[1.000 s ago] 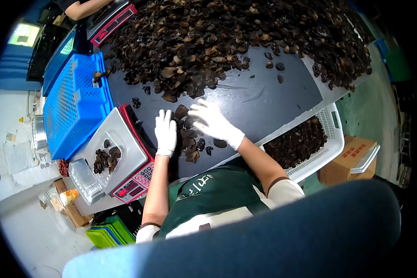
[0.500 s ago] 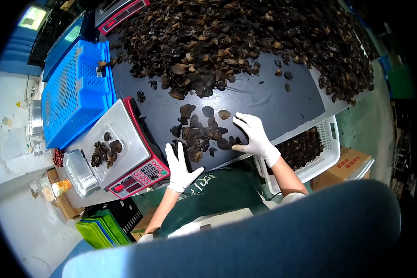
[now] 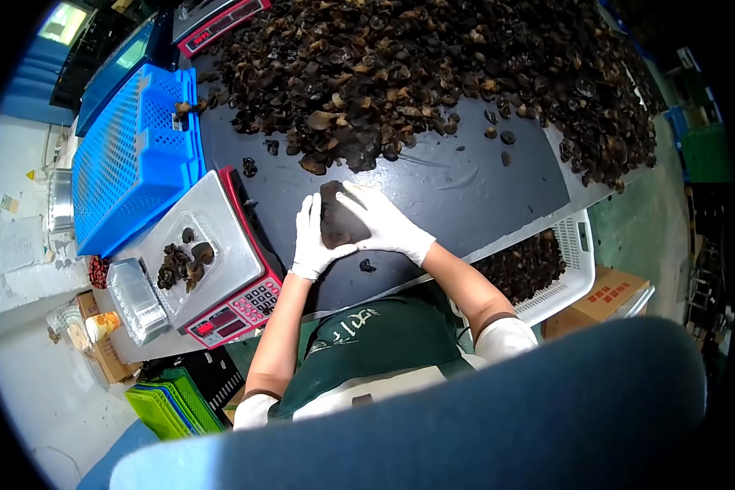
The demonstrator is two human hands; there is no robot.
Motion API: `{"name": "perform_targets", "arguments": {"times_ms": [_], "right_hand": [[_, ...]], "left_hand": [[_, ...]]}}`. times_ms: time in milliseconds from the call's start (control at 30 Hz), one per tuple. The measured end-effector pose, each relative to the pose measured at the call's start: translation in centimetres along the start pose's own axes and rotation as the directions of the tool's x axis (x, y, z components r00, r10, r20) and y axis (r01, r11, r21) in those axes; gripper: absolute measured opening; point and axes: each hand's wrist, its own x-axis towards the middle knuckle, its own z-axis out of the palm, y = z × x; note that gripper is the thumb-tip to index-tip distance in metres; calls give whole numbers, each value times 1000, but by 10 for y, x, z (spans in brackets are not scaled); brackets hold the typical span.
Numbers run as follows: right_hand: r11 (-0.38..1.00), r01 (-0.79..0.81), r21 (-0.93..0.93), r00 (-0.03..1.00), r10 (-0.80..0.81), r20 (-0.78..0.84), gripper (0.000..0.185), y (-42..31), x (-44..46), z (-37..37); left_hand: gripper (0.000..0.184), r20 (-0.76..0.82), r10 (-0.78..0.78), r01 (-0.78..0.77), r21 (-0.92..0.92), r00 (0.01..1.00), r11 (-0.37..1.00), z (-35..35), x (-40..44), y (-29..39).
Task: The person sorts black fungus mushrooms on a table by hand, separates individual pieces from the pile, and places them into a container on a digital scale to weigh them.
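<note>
A small bunch of dark wood ear mushrooms (image 3: 340,216) is pressed together between my two white-gloved hands above the black table surface (image 3: 498,184). My left hand (image 3: 312,238) cups it from the left side. From the right, my right hand (image 3: 386,226) closes over it, with the thumbs near each other at the front. One loose wood ear piece (image 3: 367,265) lies just below the hands. To the left, a red and silver weighing scale (image 3: 257,298) carries a clear plastic tray (image 3: 215,231) with a few wood ear pieces (image 3: 174,266) in it.
A large heap of wood ears (image 3: 433,65) covers the back of the table. Blue perforated crates (image 3: 110,167) stand at left, near clear plastic boxes (image 3: 136,300). A second scale (image 3: 220,31) is at the back. Below the right edge sits a white basket (image 3: 578,273) beside a carton (image 3: 604,298).
Both hands were spread apart around scattered wood ears. They have come together and gathered those pieces into one bunch, leaving a single piece on the table in front.
</note>
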Motion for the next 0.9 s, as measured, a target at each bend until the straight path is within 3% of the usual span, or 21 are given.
{"name": "perform_targets", "arguments": {"times_ms": [100, 200, 333, 367, 433, 500, 600, 633, 767, 900], "right_hand": [[998, -26, 50, 999, 25, 32, 86, -4, 9, 19], [996, -27, 87, 1000, 29, -13, 79, -4, 13, 32], [972, -47, 230, 990, 76, -117, 66, -11, 19, 35], [962, -55, 266, 984, 97, -148, 61, -13, 22, 36], [960, -27, 279, 974, 89, -210, 54, -28, 30, 35], [963, 101, 250, 958, -27, -285, 54, -40, 45, 37], [962, 154, 227, 964, -96, -247, 56, -73, 83, 32], [956, 197, 217, 962, -145, -231, 57, -89, 100, 28], [891, 322, 321, 947, -303, -107, 61, -150, 173, 33], [789, 446, 422, 889, -444, -109, 53, -194, 229, 93]], "left_hand": [[104, -111, 49, -74, -240, 993, 968, 19, -3, 4], [95, -183, -113, 16, -461, 977, 887, 26, -4, 12], [57, -213, -227, 105, -468, 950, 877, 16, 3, 25], [52, -246, -208, 88, -426, 947, 901, 20, 2, 15], [47, -296, -332, 118, -562, 896, 819, 17, 0, 24], [45, -357, -335, 105, -532, 872, 840, -4, -4, 35], [44, -456, -378, 46, -588, 806, 808, -54, -9, 53], [41, -502, -275, 45, -422, 820, 906, -76, -13, 47], [24, -695, -297, -38, -424, 655, 905, -161, -28, 46], [23, -731, -440, -61, -547, 521, 835, -217, -67, 7]]}}
